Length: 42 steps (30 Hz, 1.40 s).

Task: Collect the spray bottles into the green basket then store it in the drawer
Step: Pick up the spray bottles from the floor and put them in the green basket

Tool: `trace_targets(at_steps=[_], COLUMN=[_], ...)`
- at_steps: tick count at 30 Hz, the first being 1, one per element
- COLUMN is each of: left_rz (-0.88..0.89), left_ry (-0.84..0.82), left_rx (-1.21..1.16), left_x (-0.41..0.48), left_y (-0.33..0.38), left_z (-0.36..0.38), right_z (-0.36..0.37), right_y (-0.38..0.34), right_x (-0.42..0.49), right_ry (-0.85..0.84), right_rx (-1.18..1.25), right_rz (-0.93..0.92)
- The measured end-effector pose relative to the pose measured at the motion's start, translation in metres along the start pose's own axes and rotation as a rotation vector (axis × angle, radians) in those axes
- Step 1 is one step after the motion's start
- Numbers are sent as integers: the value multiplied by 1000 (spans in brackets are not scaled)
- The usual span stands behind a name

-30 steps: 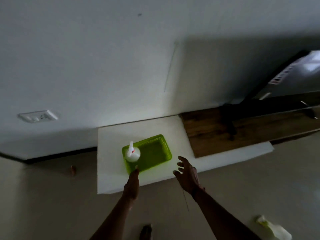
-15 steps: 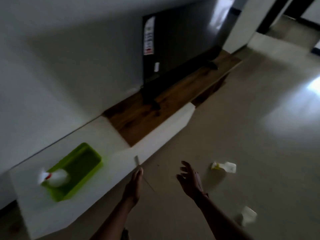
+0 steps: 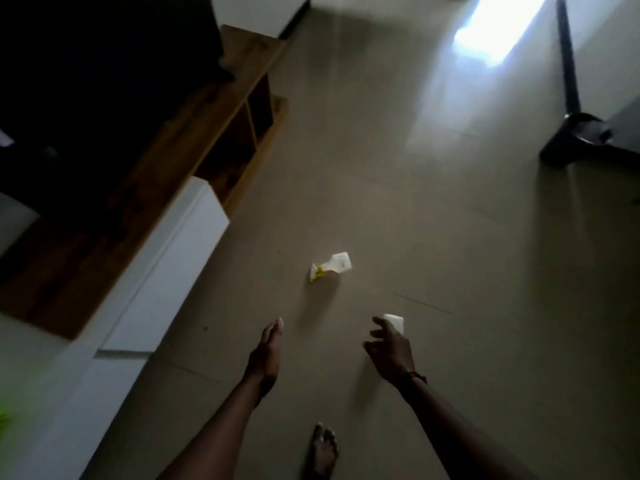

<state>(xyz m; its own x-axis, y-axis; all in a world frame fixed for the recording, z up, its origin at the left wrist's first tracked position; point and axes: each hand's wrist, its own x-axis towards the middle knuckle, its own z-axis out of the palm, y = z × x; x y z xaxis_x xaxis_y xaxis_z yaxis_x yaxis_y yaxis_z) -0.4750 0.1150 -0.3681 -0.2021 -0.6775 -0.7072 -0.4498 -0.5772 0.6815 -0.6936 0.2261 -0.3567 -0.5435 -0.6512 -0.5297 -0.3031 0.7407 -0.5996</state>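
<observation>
Left hand (image 3: 266,355) and right hand (image 3: 391,351), both empty, were stretched out over a floor (image 3: 450,220) with two spray bottles on it.
The left fingers (image 3: 277,329) were straight and pressed together, holding nothing. The right fingers (image 3: 380,325) were spread and loosely curled, their tips at the white spray bottle (image 3: 395,322); whether they touched it could not be told. The second, the yellow-trigger spray bottle (image 3: 332,266), lay on its side farther off, apart from both hands. One bare foot (image 3: 323,448) showed near the bottom. At left stood one white cabinet (image 3: 166,271), one wooden unit (image 3: 194,133) and one dark screen (image 3: 104,64). One blurred sliver of the green basket (image 3: 2,420) showed at the near left edge. One black stand base (image 3: 575,140) sat far right.
</observation>
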Motion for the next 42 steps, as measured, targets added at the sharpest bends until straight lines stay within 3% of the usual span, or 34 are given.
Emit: trace_targets(at_steps=[11,20,29,35,38,41,42], left_rz=[-26,-112,-102,-208,-201,-187,-195], left_ry=[-142,-179,-231,-153,-163,-169,-178], left_rx=[225,237,351,314,361,419,410], left_x=[45,125,200,268,303,341,352], left_y=[19,9,-42,-93,-118,-149,-160], left_z=[129,207,275,303,313,321,322], right_z=[-64,-63,-22,29,57,87,94], right_y=[117,166,223,292,327,363,372], right_x=[38,128,216,285,315,350,357], right_ry=[147,-93,-365,-535,-518,-544,-495], right_rx=[-17,-188,-623,-925,-972,-1078,-986], right_rz=[146,184,-92,-301,-341,-511,-533])
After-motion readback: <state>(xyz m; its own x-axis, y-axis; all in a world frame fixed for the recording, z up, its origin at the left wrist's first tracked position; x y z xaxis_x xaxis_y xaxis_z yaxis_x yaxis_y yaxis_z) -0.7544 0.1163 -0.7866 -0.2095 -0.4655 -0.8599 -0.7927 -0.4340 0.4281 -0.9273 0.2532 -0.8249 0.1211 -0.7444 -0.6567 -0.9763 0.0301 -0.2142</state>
